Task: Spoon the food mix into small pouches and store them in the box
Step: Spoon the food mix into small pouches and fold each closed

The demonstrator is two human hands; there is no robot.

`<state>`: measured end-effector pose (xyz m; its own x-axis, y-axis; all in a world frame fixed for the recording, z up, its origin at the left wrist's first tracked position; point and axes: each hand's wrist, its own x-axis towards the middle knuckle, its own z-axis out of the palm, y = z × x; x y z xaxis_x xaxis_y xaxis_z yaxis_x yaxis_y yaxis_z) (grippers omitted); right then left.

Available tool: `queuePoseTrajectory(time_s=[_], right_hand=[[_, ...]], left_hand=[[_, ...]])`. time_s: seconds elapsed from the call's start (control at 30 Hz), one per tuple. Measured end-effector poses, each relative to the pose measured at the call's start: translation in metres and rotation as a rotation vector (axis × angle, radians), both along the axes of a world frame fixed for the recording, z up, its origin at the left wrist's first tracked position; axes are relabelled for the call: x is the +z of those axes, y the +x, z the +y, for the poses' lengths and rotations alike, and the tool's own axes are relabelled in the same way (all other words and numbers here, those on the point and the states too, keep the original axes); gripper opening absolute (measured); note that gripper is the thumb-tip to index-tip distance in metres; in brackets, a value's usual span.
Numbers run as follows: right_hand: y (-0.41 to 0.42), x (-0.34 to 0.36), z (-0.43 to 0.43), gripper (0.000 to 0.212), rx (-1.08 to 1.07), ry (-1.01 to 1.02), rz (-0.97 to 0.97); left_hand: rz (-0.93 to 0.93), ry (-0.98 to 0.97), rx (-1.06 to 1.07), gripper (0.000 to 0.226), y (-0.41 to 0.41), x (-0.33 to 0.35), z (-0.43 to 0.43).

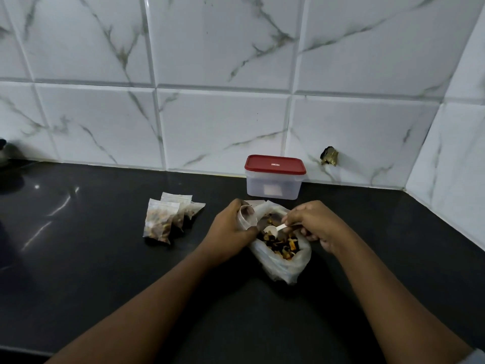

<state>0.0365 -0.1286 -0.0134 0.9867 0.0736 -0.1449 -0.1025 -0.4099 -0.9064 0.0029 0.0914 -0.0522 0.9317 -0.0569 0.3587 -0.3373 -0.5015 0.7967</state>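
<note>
A large clear plastic bag of dark and orange food mix lies open on the black counter. My left hand grips a small clear pouch with its mouth held open, right beside the bag. My right hand pinches the handle of a small white spoon, whose bowl sits over the mix. Three filled pouches lie in a pile to the left. The clear box with a red lid stands closed at the back by the wall.
The black counter runs to a white marble-tiled wall at the back and right. A dark round object sits at the far left edge. A chipped dark hole marks the wall right of the box.
</note>
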Motion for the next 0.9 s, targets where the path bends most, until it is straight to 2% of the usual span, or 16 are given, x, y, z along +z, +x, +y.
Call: queuePoseTrajectory(time_s=[0.2,0.53,0.63,0.77,0.9], right_hand=[[0.012,-0.004,-0.012,0.013,-0.074,0.302,0.185],[-0.005,0.01,0.007,0.014,0.049,0.619,0.025],[-0.009,0.005,0.016,0.014,0.134,0.534,-0.059],[-0.014,0.004,0.015,0.018,0.319,0.162,-0.299],[-0.018,0.005,0.016,0.024,0.428,-0.049,-0.477]], left_hand=[[-0.005,-0.034,0.007,0.029,0.002,-0.001,-0.001],[0.027,-0.113,-0.017,0.036,0.004,-0.003,-0.002],[0.041,-0.17,-0.011,0.039,0.005,-0.004,-0.003],[0.007,-0.189,0.027,0.031,0.008,-0.006,-0.003],[0.018,-0.24,0.033,0.033,0.007,-0.005,-0.003]])
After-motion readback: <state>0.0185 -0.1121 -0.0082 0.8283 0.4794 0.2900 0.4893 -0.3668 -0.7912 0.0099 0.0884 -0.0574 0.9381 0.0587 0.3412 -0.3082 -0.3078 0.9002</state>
